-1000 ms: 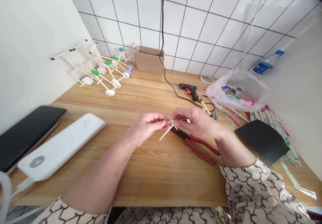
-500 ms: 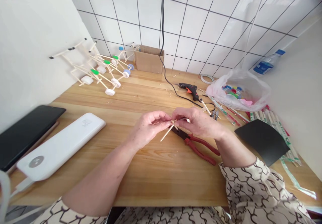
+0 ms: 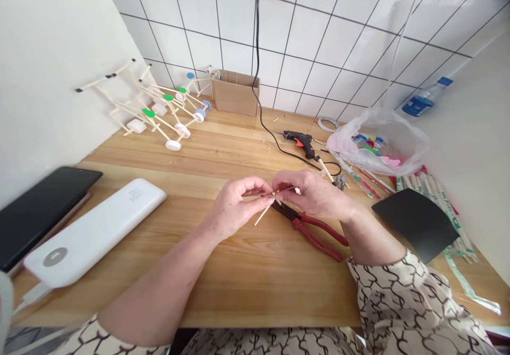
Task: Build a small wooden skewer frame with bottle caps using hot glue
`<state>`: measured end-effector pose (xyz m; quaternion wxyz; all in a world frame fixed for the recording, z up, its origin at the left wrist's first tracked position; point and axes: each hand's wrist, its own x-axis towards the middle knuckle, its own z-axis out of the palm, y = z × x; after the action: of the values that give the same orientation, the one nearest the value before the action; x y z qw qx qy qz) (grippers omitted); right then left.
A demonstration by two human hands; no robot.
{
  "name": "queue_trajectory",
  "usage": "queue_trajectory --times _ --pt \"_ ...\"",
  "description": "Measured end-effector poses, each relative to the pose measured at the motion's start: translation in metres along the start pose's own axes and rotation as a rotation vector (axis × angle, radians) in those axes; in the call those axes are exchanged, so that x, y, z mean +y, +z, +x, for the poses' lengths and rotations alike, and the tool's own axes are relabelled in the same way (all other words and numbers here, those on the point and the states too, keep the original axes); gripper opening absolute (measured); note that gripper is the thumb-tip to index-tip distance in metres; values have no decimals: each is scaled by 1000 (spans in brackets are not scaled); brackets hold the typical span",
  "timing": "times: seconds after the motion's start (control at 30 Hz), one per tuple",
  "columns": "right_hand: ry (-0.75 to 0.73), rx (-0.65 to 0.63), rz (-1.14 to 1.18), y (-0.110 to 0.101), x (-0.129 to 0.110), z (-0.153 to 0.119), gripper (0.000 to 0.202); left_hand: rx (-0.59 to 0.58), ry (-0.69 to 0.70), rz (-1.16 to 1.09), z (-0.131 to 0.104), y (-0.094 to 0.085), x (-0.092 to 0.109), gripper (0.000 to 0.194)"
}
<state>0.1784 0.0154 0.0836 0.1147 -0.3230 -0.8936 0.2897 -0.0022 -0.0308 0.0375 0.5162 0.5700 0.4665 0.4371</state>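
Near the middle of the wooden table, my left hand (image 3: 235,206) and my right hand (image 3: 314,193) meet fingertip to fingertip. Between them is a small joined piece of thin wooden sticks (image 3: 263,214), one stick slanting down to the left. Both hands pinch this piece; its joint is small and partly covered by the fingers. A thin dark strip shows at the right fingertips. Red-handled pliers (image 3: 319,233) lie under and beside my right hand, their dark jaws close below the fingertips.
Behind my hands lie a black glue gun (image 3: 300,142) with its cord and a tape roll (image 3: 328,125). Stick models with bottle-cap wheels (image 3: 173,145), a cardboard box (image 3: 235,93), a plastic bag (image 3: 382,142), a black sheet (image 3: 414,225), a white power bank (image 3: 95,230) and a phone (image 3: 43,206) surround them.
The fingers of my left hand have shifted slightly at the joint, with the thumb farther right over the sticks. My right hand has hardly moved.
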Motion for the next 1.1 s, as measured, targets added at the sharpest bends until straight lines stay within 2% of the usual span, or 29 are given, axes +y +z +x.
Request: queue_trajectory --times 0.6,0.87,1.1 --pt "-12 4 2 1 1 0 8 0 -16 -49 0 0 0 18" --pt "-6 2 -11 0 1 0 8 5 9 20 -1 0 2 15" --pt "1 -10 -25 0 -1 0 7 3 -64 -25 1 -9 -2 19"
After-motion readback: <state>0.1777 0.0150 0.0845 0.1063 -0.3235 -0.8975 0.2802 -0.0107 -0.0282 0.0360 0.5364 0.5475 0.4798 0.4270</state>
